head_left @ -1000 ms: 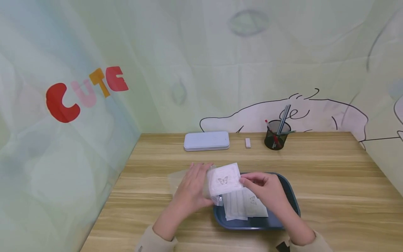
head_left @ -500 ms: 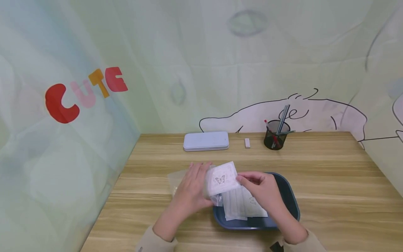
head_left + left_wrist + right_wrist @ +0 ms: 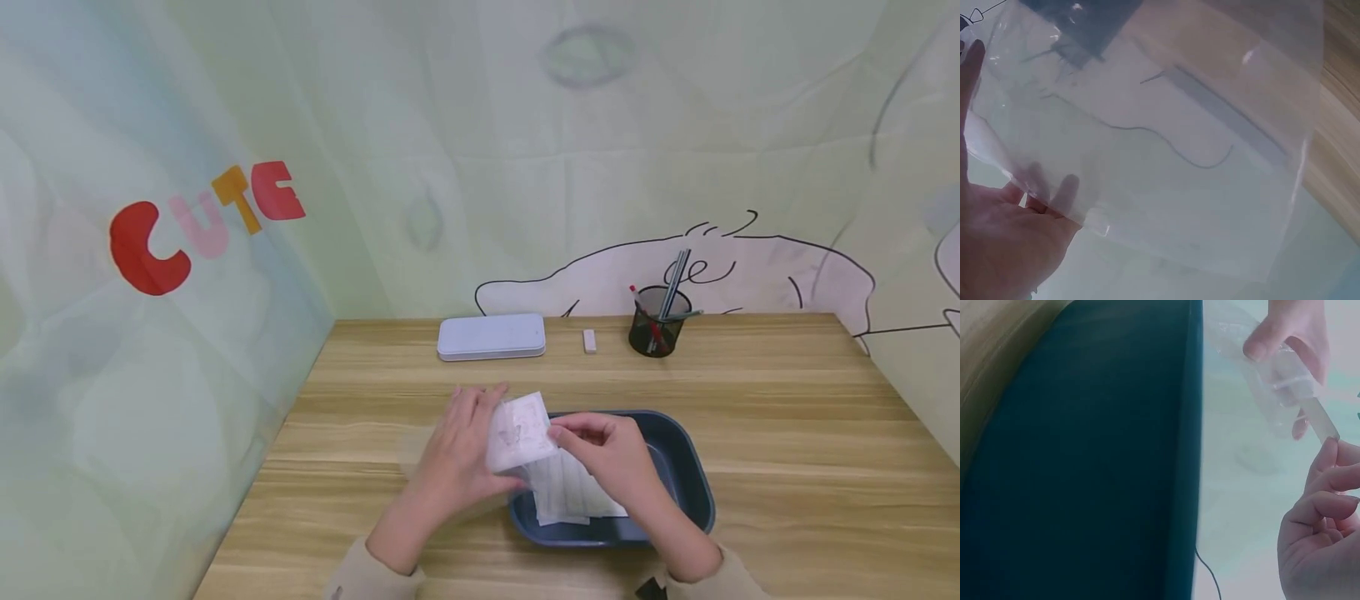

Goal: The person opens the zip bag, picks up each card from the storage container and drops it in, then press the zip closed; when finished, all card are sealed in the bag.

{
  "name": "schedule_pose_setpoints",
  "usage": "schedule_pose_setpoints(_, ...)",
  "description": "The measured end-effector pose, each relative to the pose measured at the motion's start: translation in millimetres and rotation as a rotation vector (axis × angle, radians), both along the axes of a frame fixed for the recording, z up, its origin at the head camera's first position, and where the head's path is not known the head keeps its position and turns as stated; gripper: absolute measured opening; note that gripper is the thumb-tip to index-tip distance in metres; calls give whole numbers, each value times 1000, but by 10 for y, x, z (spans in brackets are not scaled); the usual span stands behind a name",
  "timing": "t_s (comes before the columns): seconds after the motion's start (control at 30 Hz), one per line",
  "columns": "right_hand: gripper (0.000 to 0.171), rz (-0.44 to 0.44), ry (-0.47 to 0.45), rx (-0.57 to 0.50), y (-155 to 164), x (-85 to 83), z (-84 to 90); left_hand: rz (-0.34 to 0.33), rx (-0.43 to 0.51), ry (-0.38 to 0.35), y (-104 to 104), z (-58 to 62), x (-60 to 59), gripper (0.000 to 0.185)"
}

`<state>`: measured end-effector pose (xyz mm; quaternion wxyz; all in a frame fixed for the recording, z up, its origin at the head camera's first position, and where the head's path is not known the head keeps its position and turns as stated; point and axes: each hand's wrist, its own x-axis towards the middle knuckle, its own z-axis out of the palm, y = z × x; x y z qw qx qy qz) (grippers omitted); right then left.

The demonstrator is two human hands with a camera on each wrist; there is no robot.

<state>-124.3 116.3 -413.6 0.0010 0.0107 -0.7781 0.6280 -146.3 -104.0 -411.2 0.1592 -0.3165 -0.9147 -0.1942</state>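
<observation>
A white square packet with a faint print on its face stands tilted between both hands, over the left end of a dark blue tray. My right hand pinches its right edge between thumb and fingertips. The left hand holds a clear plastic bag at its mouth, fingers behind and thumb in front. In the right wrist view, the packet sits partly inside the bag, its near end sticking out. Pale, flat pleated pieces lie in the tray, partly hidden by the right hand.
Along the wood table's back edge stand a pale blue flat case, a small white eraser and a black mesh cup of pencils. A printed curtain hangs behind and to the left.
The right hand has moved left, and the packet has shifted left with it, further into the bag. The print on the packet shows less clearly. The left hand has stayed nearly in place.
</observation>
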Motion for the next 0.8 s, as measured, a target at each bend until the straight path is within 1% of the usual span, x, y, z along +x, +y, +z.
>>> schedule_pose_setpoints(0.13,18,12,-5,-10,-34,4,2,-28,30,25,-5,-8,-8,118)
schedule_pose_setpoints(0.23,17,16,-11,-11,-46,4,2,-38,45,24,-10,-11,-8,115)
schedule_pose_setpoints(0.4,17,35,-29,3,-48,4,-7,-43,60,-24,-23,7,4,111)
schedule_pose_setpoints(0.53,16,49,-26,19,-56,-1,-29,-64,56,-55,-27,34,11,110)
schedule_pose_setpoints(0.63,13,53,4,42,-83,-3,-41,-81,43,-58,-27,42,11,110)
schedule_pose_setpoints(0.8,9,61,67,88,-145,2,-54,-107,32,-29,-25,37,3,111)
